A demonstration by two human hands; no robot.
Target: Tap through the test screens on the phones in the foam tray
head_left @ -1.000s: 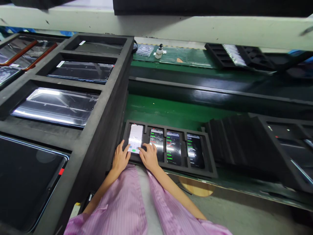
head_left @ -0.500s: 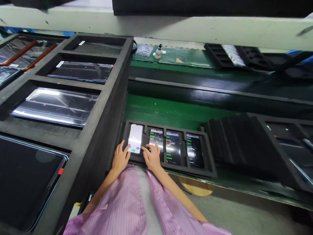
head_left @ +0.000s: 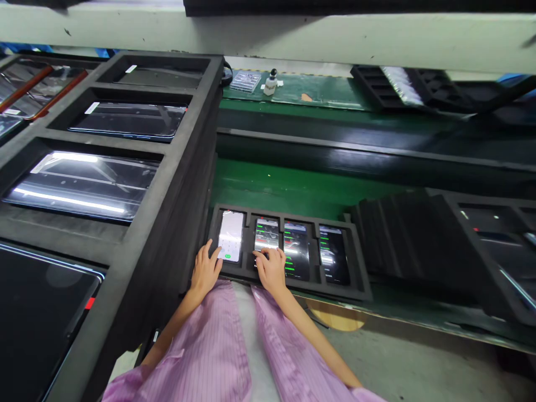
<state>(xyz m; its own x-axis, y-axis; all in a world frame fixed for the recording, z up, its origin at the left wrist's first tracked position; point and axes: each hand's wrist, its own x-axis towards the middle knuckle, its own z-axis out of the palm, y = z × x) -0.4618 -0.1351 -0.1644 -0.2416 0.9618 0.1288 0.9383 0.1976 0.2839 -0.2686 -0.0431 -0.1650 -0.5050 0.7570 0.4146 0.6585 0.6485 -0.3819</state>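
Observation:
A black foam tray [head_left: 360, 282] lies on the green belt and holds several phones side by side. The leftmost phone [head_left: 230, 235] shows a bright white screen; the second phone [head_left: 267, 237] and the two to its right show dark screens with green text. My left hand [head_left: 205, 271] rests at the tray's near left corner, fingers spread, one fingertip at the white phone's lower edge. My right hand [head_left: 271, 267] lies flat over the lower end of the second phone, fingers apart. Neither hand holds anything.
A tall stack of black foam trays [head_left: 176, 167] with large dark screens rises on the left. More foam trays [head_left: 419, 234] are piled on the right. The green conveyor [head_left: 293, 190] runs across; beyond it are a small white bottle [head_left: 271, 84] and another tray [head_left: 377, 92].
My right hand has slid to the right, from the white phone's lower edge onto the second phone. My left hand has stayed in place. The view has tilted slightly.

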